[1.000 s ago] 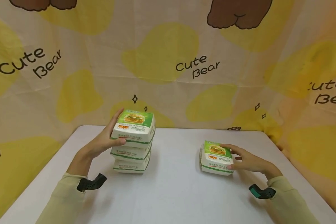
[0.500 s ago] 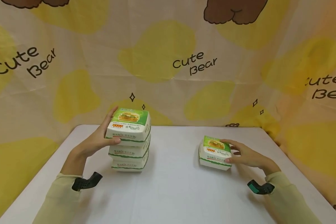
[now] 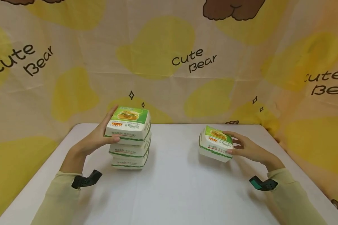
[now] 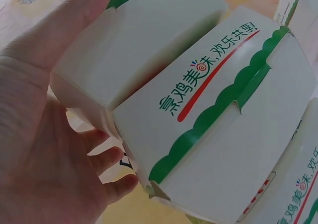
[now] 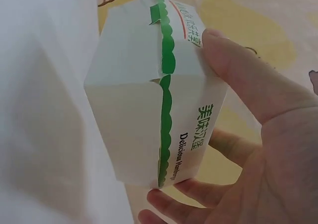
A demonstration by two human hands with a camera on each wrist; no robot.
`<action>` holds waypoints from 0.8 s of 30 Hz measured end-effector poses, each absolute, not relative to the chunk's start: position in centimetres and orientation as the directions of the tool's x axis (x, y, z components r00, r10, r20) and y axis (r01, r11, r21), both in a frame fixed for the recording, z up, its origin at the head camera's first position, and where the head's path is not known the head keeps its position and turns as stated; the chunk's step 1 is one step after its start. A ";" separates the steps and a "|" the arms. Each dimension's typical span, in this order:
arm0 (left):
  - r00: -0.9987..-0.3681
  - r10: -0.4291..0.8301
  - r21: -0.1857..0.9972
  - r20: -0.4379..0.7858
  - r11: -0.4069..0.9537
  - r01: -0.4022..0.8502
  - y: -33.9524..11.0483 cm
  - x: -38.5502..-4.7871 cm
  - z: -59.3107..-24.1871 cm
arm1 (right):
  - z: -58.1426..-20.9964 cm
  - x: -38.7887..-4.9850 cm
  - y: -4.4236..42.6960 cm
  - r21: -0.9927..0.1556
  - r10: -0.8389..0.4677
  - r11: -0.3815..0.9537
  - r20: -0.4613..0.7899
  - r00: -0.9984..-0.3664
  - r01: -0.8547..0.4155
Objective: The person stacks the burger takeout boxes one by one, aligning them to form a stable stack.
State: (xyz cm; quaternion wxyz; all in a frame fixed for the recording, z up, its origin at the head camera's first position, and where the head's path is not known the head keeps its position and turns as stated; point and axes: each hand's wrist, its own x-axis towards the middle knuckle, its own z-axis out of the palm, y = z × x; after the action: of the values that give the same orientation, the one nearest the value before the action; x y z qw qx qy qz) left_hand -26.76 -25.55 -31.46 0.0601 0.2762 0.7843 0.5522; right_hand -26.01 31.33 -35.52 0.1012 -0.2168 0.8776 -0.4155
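Observation:
In the head view, three white-and-green burger boxes form a stack on the left. My left hand (image 3: 94, 140) grips the top box (image 3: 127, 125) by its left side, thumb on the front face and fingers behind. Below it sit the middle box (image 3: 128, 152) and the bottom box (image 3: 126, 163), neither quite in line with the others. On the right, my right hand (image 3: 250, 150) holds a single burger box (image 3: 216, 142) by its right side. That box hangs tilted above the table. In the right wrist view, the thumb presses the lid of this burger box (image 5: 129, 105) while the fingers reach round its far side.
A white table (image 3: 169, 187) carries the stack and stretches between both hands. Behind it hangs a yellow patterned cloth (image 3: 157, 50) with "Cute Bear" lettering, which meets the table's back edge and also runs along the sides.
My right hand has lifted its burger box off the table, and the box has tipped. My left hand stays on the top box of the stack. The head view has shifted slightly.

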 end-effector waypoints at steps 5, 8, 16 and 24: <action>-0.840 0.501 0.904 0.206 0.232 0.360 -25.7 -26.7 -31.4 | -34.3 -25.5 30.4 -0.788 -0.476 0.534 0.019 -0.879 -0.306; -0.840 0.503 0.907 0.201 0.229 0.354 -25.6 -26.6 -31.4 | -33.7 -25.3 29.8 -0.787 -0.489 0.523 0.039 -0.872 -0.328; -0.842 0.503 0.908 0.195 0.232 0.349 -25.6 -26.6 -31.4 | -32.2 -25.5 28.6 -0.768 -0.521 0.497 0.108 -0.847 -0.404; -0.839 0.507 0.899 0.198 0.247 0.362 -25.7 -26.7 -31.4 | -30.5 -25.7 27.5 -0.760 -0.525 0.494 0.126 -0.841 -0.422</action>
State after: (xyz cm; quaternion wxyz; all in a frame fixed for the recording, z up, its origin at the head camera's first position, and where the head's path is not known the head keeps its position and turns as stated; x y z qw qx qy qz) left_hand -26.67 -25.71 -31.40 0.0663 0.2762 0.7870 0.5477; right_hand -25.72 27.49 -30.50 0.0612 -0.2748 0.8621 -0.4212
